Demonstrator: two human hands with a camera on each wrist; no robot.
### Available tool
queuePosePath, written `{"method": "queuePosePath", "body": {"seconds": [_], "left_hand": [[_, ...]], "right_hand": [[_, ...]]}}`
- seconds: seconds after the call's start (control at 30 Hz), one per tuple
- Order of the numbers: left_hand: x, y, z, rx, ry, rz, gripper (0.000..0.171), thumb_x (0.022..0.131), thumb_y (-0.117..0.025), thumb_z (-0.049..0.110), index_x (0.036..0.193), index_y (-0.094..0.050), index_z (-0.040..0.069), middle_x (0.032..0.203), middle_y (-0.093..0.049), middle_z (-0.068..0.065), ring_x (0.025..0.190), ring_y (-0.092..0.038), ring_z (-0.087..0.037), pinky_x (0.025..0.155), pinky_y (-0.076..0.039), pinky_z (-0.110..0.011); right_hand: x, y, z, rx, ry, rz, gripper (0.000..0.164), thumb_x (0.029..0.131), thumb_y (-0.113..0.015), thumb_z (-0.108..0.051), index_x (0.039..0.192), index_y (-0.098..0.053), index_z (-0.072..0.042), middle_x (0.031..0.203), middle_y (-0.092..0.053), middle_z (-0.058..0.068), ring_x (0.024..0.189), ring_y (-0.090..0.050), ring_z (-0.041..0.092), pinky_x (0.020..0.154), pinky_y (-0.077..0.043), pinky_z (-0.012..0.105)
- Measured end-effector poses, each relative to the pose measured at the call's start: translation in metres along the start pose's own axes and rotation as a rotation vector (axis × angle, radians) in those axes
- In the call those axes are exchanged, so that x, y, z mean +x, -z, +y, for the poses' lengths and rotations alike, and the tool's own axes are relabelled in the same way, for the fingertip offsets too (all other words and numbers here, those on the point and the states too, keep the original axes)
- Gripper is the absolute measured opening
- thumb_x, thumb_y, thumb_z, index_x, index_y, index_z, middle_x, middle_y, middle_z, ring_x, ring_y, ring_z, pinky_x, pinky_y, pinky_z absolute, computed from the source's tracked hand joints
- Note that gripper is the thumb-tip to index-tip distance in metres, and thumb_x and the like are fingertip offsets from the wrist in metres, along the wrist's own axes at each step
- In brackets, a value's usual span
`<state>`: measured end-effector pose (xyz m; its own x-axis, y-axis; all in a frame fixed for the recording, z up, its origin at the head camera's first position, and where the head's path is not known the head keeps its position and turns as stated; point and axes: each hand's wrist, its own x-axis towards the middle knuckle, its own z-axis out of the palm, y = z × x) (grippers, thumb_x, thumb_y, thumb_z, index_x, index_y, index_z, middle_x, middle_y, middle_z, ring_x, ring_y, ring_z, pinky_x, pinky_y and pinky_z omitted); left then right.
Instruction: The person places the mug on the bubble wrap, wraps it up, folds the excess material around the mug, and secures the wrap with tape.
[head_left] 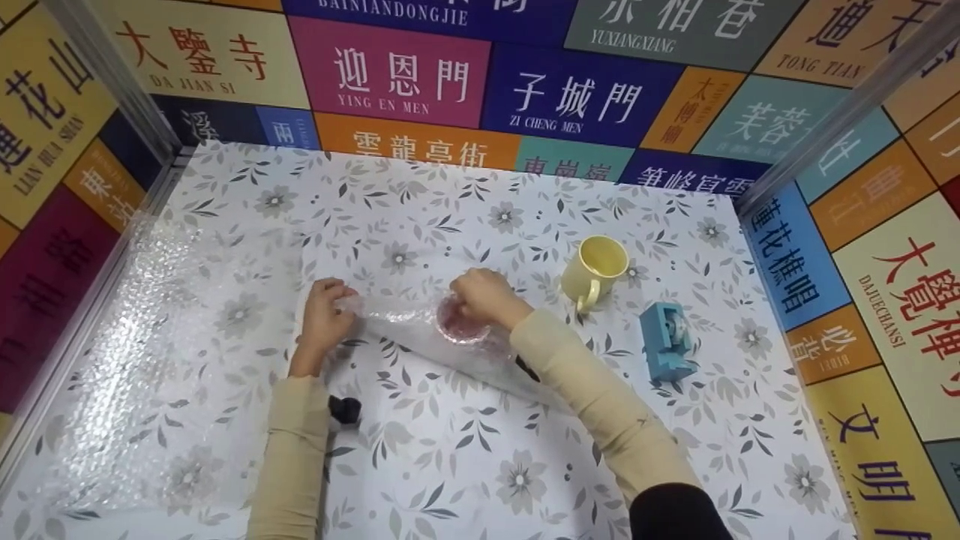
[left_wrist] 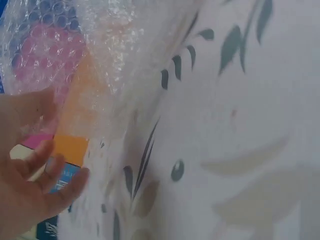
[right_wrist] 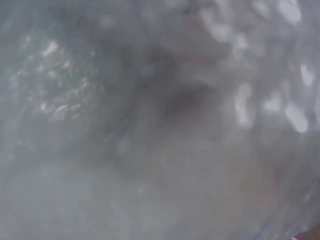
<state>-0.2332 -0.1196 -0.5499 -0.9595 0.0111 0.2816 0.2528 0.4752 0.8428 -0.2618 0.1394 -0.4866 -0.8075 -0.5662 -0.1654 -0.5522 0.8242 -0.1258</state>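
Note:
A pink, round, cup-like item [head_left: 459, 321] is wrapped in clear bubble wrap [head_left: 401, 330] in the head view. My right hand [head_left: 487, 296] grips it at the top, with fingers curled over the rim and wrap. To the left, my left hand [head_left: 326, 319] pinches the end of the wrap, which stretches between the two hands. In the left wrist view the wrap [left_wrist: 112, 65] hangs beside the left hand [left_wrist: 32, 165], its lower fingers loosely bent, and pink shows through the bubbles. Blurred wrap fills the right wrist view and hides the right fingers.
A yellow mug [head_left: 592, 270] stands right of the right hand. Beyond it is a blue tape dispenser [head_left: 666, 341]. Another bubble wrap sheet [head_left: 150, 360] lies flat at the left of the flowered tabletop [head_left: 420, 480]. Colourful printed panels [head_left: 390, 75] wall the table in.

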Motion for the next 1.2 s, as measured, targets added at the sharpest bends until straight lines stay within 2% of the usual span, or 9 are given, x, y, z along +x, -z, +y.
{"method": "queuePosePath", "body": {"seconds": [0.17,0.33,0.4,0.47,0.57,0.63,0.73,0.9,1.2], "left_hand": [[0.004,-0.011,-0.003,-0.299,0.231,-0.033,0.005,0.085,-0.05,-0.003,0.087,-0.052,-0.006,0.078,-0.054,-0.009,0.062,-0.048,-0.014,0.055,-0.038,-0.021],[0.005,-0.016,-0.002,-0.205,0.393,-0.121,0.027,0.085,-0.056,0.008,0.109,-0.052,-0.003,0.091,-0.059,-0.012,0.075,-0.053,-0.016,0.068,-0.043,-0.026],[0.004,-0.018,-0.003,-0.153,0.378,-0.144,0.03,0.081,-0.057,0.003,0.108,-0.056,-0.008,0.093,-0.06,-0.018,0.082,-0.053,-0.022,0.085,-0.041,-0.032],[0.004,-0.02,-0.004,-0.109,0.335,-0.143,0.025,0.079,-0.056,-0.001,0.102,-0.061,-0.009,0.089,-0.061,-0.018,0.083,-0.053,-0.024,0.088,-0.038,-0.035],[0.003,-0.022,-0.001,-0.039,0.256,-0.127,0.015,0.083,-0.05,-0.001,0.09,-0.061,-0.01,0.067,-0.051,-0.011,0.065,-0.046,-0.023,0.071,-0.04,-0.036],[0.003,-0.023,0.004,-0.008,0.2,-0.125,0.015,0.086,-0.046,0.0,0.09,-0.058,-0.008,0.063,-0.044,-0.005,0.059,-0.041,-0.019,0.058,-0.035,-0.033],[0.004,-0.024,0.01,0.005,0.142,-0.122,0.018,0.089,-0.041,0.0,0.094,-0.057,-0.007,0.065,-0.045,-0.005,0.059,-0.042,-0.018,0.056,-0.035,-0.03],[0.006,-0.026,0.021,-0.056,0.181,-0.115,0.019,0.092,-0.038,0.0,0.099,-0.056,-0.006,0.071,-0.056,-0.013,0.063,-0.054,-0.024,0.057,-0.043,-0.028],[0.007,-0.031,0.034,-0.075,0.161,-0.069,0.016,0.089,-0.04,-0.004,0.091,-0.056,-0.007,0.069,-0.052,-0.01,0.062,-0.047,-0.017,0.056,-0.039,-0.026]], "right_hand": [[0.0,0.0,-0.001,-0.003,0.004,0.001,0.006,0.075,-0.063,-0.01,0.078,-0.063,-0.006,0.077,-0.063,0.008,0.074,-0.058,0.026,0.067,-0.048,0.037],[0.0,0.0,-0.001,0.003,0.007,0.002,0.006,0.075,-0.063,-0.01,0.078,-0.063,-0.005,0.077,-0.063,0.009,0.075,-0.058,0.026,0.068,-0.048,0.037],[-0.001,0.0,-0.001,-0.001,0.003,0.002,0.006,0.075,-0.063,-0.011,0.078,-0.063,-0.005,0.077,-0.063,0.008,0.074,-0.058,0.026,0.068,-0.048,0.036],[-0.001,0.0,-0.001,-0.007,0.002,0.0,0.006,0.076,-0.063,-0.011,0.078,-0.063,-0.006,0.077,-0.063,0.008,0.075,-0.058,0.026,0.068,-0.048,0.036],[0.0,-0.001,-0.001,-0.002,-0.004,-0.005,0.006,0.076,-0.063,-0.011,0.077,-0.063,-0.006,0.077,-0.063,0.008,0.075,-0.058,0.025,0.069,-0.048,0.036],[0.0,-0.001,-0.001,-0.002,-0.006,-0.005,0.005,0.076,-0.063,-0.01,0.076,-0.062,-0.006,0.076,-0.063,0.008,0.075,-0.058,0.025,0.068,-0.048,0.036],[0.001,-0.001,-0.001,-0.005,-0.008,0.001,0.004,0.075,-0.062,-0.009,0.073,-0.061,-0.006,0.075,-0.063,0.008,0.074,-0.058,0.026,0.068,-0.048,0.036],[0.001,-0.002,-0.002,-0.015,-0.007,0.01,0.003,0.073,-0.062,-0.009,0.071,-0.06,-0.007,0.076,-0.063,0.009,0.074,-0.058,0.027,0.068,-0.048,0.038],[0.0,0.0,-0.003,-0.005,-0.022,-0.005,0.005,0.075,-0.061,-0.01,0.076,-0.062,-0.006,0.079,-0.064,0.009,0.077,-0.058,0.027,0.07,-0.048,0.038]]}}
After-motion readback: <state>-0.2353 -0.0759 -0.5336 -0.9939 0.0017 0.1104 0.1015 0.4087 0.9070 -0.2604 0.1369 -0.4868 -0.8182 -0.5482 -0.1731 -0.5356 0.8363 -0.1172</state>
